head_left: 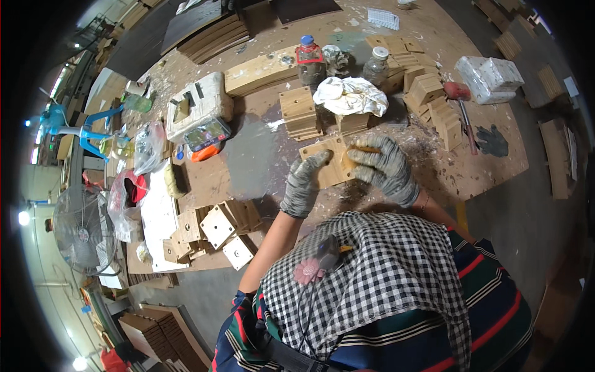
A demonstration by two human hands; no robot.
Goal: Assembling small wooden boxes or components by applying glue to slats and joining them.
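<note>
Right now both gloved hands are on one flat wooden block (327,162) lying on the tabletop (260,155), just in front of a stack of similar blocks (300,113) and a crumpled white cloth (351,95). The left hand (303,185) rests on the block's near-left edge, fingers curved down over it — a steadying hold rather than a full grip. The right hand (384,168) lies across the block's right end, fingers spread and partly curled; something small and orange-yellow (365,149) shows under its fingertips, though I cannot tell what it is or how firmly it is held.

By the look of it, the step in hand is working the block's face or edge — rubbing, gluing or sanding — with the left hand keeping it from sliding. The next move, as I judge it, calls for steady downward pressure from the left while the right travels over the wood, and care that the block does not skate on the dusty surface.

Around them: more blocks (434,102) heaped to the right, a hammer (462,108) near those, jars (375,64) and a bottle (309,59) behind the cloth, a dark glove (494,141) lying far right, and a cluster of square blocks (223,226) at the near-left edge.
</note>
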